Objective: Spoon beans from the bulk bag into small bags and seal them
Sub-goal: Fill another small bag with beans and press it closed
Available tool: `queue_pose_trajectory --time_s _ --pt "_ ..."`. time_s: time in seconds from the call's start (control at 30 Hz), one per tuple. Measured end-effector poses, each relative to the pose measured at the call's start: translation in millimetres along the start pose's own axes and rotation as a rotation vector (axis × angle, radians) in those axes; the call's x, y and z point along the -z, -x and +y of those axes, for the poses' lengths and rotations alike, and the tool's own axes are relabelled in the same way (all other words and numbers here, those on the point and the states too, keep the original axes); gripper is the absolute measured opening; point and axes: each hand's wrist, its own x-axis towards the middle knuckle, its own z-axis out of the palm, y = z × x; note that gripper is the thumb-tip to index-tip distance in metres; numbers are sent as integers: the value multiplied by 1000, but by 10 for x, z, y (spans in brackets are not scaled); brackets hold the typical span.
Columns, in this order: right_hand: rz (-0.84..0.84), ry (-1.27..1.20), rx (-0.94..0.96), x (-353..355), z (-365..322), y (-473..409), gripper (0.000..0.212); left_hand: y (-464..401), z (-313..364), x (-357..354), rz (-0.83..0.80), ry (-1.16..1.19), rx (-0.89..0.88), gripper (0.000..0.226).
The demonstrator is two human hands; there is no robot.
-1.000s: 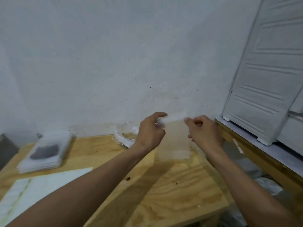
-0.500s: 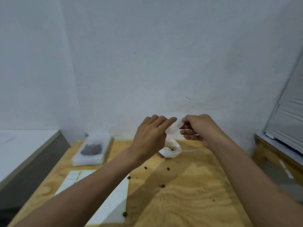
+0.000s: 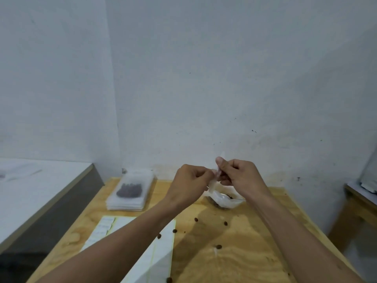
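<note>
Both hands are raised above the wooden table (image 3: 234, 262), pinching a small clear plastic bag (image 3: 214, 181) that I see edge-on between them. My left hand (image 3: 190, 183) pinches it from the left with curled fingers. My right hand (image 3: 239, 176) pinches its top edge, thumb up. Just behind and below the hands lies the open clear bulk bag (image 3: 226, 200) with dark beans inside, partly hidden by my right wrist. A spoon is not visible.
A stack of flat small bags (image 3: 130, 190), the top one holding dark beans, lies at the table's back left. White label sheets (image 3: 155, 256) lie at the front left. Several loose beans (image 3: 218, 246) are scattered mid-table. A grey counter (image 3: 47, 193) stands left, another table (image 3: 359, 201) right.
The view swung left and down, bringing the table's left side and counter into sight. The small bag, held flat and wide a second ago, is now turned edge-on between hands drawn close together.
</note>
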Motion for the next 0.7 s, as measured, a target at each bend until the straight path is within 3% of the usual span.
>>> queue_pose_trajectory --time_s 0.13,0.3,0.53,0.63,0.7 --pt "-55 62 6 -28 48 -25 43 29 -29 53 89 -98 1 42" --pt "-95 115 20 -89 49 -63 29 -15 -93 -42 251 -134 13 43" --pt "-65 297 1 -174 10 -66 28 -148 -159 -110 444 -212 -22 47" --pt "36 357 2 -220 1 -78 34 -213 -177 -93 417 -387 -199 47" --pt "53 255 -48 -176 10 -146 22 -153 -169 -140 345 -516 -377 43"
